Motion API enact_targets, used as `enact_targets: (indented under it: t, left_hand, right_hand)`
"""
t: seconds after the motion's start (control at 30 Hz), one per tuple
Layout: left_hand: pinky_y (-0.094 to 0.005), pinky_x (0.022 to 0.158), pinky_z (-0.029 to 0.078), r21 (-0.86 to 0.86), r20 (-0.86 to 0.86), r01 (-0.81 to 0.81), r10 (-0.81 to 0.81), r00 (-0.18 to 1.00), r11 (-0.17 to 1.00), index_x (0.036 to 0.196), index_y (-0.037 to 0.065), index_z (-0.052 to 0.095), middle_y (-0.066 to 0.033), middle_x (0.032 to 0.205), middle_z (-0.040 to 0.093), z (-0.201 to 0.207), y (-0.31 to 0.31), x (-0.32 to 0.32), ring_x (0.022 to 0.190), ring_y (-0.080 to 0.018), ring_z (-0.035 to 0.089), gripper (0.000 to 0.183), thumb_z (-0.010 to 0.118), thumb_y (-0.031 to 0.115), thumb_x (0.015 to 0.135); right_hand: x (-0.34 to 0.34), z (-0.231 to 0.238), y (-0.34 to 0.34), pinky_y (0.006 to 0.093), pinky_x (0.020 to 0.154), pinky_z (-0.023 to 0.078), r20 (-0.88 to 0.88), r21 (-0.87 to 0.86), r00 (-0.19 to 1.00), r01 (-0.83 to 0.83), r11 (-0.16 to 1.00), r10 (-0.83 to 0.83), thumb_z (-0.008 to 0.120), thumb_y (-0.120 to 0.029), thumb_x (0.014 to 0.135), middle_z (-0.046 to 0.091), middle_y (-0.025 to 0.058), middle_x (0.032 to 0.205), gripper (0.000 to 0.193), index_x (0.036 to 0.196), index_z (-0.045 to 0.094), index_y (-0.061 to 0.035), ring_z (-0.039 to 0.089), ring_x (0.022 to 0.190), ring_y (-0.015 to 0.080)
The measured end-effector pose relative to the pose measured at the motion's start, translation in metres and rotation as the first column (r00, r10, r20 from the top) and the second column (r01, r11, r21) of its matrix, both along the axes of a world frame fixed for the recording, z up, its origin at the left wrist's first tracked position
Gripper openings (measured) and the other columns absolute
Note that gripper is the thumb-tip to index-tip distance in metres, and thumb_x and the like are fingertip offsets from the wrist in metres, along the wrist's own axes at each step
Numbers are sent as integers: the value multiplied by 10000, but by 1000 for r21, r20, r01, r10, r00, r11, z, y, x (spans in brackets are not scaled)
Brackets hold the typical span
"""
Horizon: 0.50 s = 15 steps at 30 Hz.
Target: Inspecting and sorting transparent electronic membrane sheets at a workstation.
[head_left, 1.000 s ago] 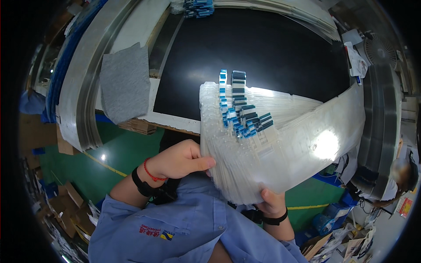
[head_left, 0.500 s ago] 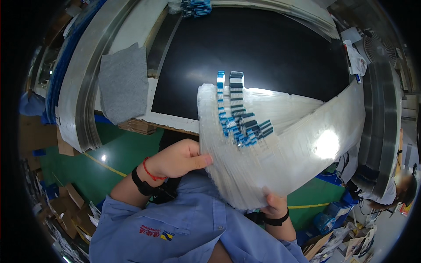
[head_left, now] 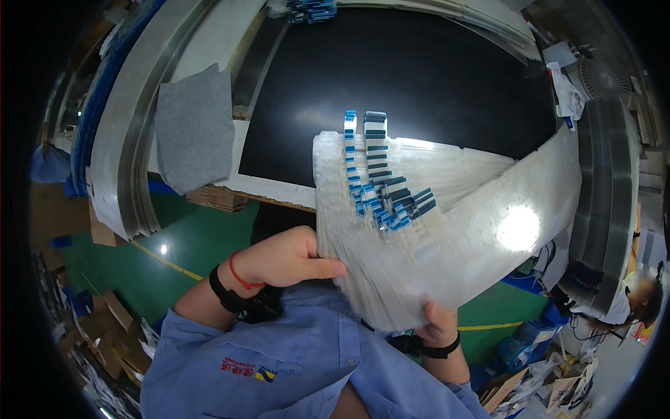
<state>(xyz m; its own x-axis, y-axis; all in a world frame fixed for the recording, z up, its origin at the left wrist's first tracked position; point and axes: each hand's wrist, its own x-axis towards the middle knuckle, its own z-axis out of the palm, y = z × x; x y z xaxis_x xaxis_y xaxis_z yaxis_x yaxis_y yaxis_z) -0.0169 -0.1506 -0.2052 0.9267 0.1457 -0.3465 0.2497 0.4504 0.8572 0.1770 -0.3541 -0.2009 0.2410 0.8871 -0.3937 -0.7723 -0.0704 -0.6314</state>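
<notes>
**Fanned stack of clear sleeves held in both hands above the near edge of the table**

You hold a thick stack of clear plastic sleeves [head_left: 447, 237] in front of your chest, fanned out so that it spreads wide toward the right. The stack hangs in the air over the near edge of the black table [head_left: 419, 70] and does not rest on it. Blue and dark tabs [head_left: 380, 178] show in a stepped row through the upper left part of the fan, two of them standing up past its top edge.

Your left hand [head_left: 289, 258] grips the left edge of the stack, fingers closed behind it and the thumb [head_left: 322, 267] pressed flat across the front. Your right hand [head_left: 438, 321] takes the bottom of the stack from underneath; only the fingertips and wrist show, so how far that hand is closed cannot be told, though it is in contact with the sleeves.

A red cord [head_left: 241, 276] and a black band [head_left: 227, 297] sit on your left wrist, and a black band [head_left: 436, 348] on your right. Your blue shirt [head_left: 279, 363] fills the lower edge of the view.

A grey cloth [head_left: 194, 126] lies at the left edge of the table, well apart from the stack. A further small pile of blue-tabbed pieces [head_left: 310, 10] sits at the far edge.
</notes>
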Motion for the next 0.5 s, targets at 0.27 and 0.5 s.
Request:
enact_targets:
  t: [0.27, 0.5]
  left_hand:
    - [-240, 706, 445, 101, 54, -92, 87, 995, 991, 841, -41, 648, -67, 819, 649, -16, -5, -4, 739, -95, 550, 254, 581, 203, 862]
    - [-237, 672, 446, 22, 31, -118, 117, 993, 993, 792, -50, 644, -69, 758, 649, -12, -3, -2, 717, -91, 553, 276, 579, 209, 864]
  right_hand:
    - [4, 4, -2, 403, 933, 387, 33, -7, 999, -14, 1000, 15, 722, -163, 705, 478, 138, 1195, 675, 1255, 367, 2, 477, 1102, 276]
    - [1, 7, 7, 402, 935, 388, 5, -11, 1000, -9, 1000, 9, 719, -161, 694, 483, 141, 1190, 683, 1253, 366, 10, 479, 1103, 285]
